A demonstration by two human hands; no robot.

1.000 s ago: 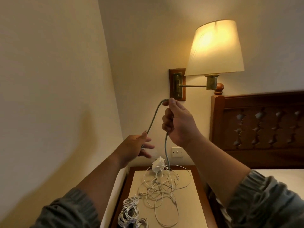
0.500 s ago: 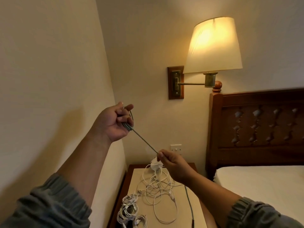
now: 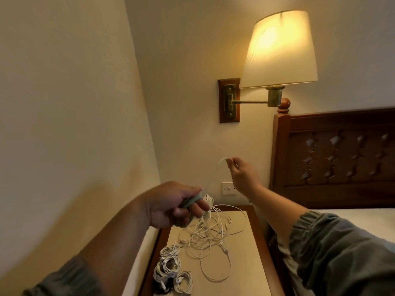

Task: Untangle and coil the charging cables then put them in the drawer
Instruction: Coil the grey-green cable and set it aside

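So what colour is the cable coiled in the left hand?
Grey-green cable, best seen in the head view.

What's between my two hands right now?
Head view: a thin cable runs from the coil in the left hand up to the right hand.

Tangle: loose white charging cables (image 3: 213, 231), smooth plastic sheath with a slight sheen.
Coils: wound white cable bundles (image 3: 168, 265), the same smooth plastic.
Held cable: grey-green cable (image 3: 191, 201), matt; too blurred to tell braid from plastic.
Raised cable: thin white cable (image 3: 221, 162), pale and smooth, blurred.
Table: bedside table (image 3: 241, 270), polished red-brown wood rim, pale matt top.
Shade: cream cloth lampshade (image 3: 280, 50), finely woven, matt.
Arm: brass-coloured metal lamp arm (image 3: 249, 101), dull sheen.
Headboard: dark carved wooden headboard (image 3: 342, 150), lacquered, softly glossy.
Wall: cream painted wall (image 3: 64, 103), matt.
Sleeve: grey-green cloth sleeve (image 3: 342, 253), creased, matt.
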